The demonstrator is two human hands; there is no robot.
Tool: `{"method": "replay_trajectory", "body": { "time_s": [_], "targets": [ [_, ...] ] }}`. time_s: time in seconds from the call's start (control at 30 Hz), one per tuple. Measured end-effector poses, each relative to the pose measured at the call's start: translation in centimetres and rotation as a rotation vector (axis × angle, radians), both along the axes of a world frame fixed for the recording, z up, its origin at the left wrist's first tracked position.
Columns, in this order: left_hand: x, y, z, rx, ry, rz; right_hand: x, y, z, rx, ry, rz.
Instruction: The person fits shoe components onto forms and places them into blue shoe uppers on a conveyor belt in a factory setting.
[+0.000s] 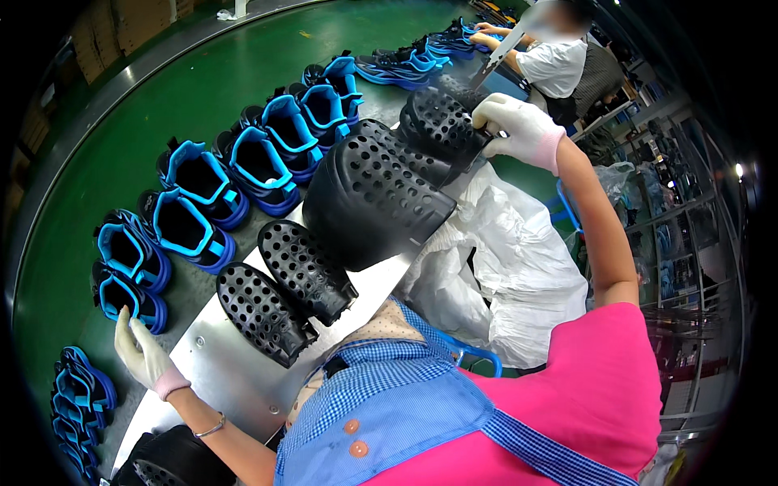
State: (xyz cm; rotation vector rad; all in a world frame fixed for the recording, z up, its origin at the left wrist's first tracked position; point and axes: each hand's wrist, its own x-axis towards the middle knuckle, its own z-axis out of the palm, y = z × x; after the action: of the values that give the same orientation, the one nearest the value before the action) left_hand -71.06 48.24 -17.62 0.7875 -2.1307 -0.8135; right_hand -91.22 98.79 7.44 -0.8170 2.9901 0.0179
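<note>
In a white glove, my right hand [520, 130] is curled with its fingertips at the end of a black perforated plastic shoe insert [442, 121], at the far end of a stack of such inserts [377, 190]. My left hand [144, 356], also gloved, is stretched out with fingers apart. Its fingertips reach the heel of a black and blue sports shoe [154, 312], the nearest in a row of shoes [194, 182]. Two loose inserts, one [258, 312] beside the other [304, 267], lie on the metal table between my arms.
The silver table [207, 348] runs diagonally before me. A large white plastic bag [519, 267] sits right of it, by a blue frame [478, 352]. More shoes [81, 397] stand lower left, and a black insert [174, 458] lies below. A co-worker [555, 69] works at the far end.
</note>
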Motion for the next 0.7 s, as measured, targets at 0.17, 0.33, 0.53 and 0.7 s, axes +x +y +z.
{"method": "replay_trajectory", "body": {
  "time_s": [0.17, 0.33, 0.53, 0.7],
  "targets": [
    [-1.2, 2.0, 2.5, -0.076, 0.064, 0.05, -0.1, 1.5, 1.4, -0.139, 0.055, -0.003],
    [-3.6, 4.6, 5.9, 0.06, 0.202, -0.122, 0.1, 2.0, 2.0, -0.599, -0.176, -0.049],
    [-5.9, 10.3, 11.6, 0.757, 0.395, -0.687, 1.8, -8.6, 0.3, -0.622, -0.292, 0.438],
    [-3.9, 11.3, 13.2, 1.627, 0.761, -0.902, 4.3, -21.4, -2.3, -0.52, -0.398, 0.827]
  ]
}}
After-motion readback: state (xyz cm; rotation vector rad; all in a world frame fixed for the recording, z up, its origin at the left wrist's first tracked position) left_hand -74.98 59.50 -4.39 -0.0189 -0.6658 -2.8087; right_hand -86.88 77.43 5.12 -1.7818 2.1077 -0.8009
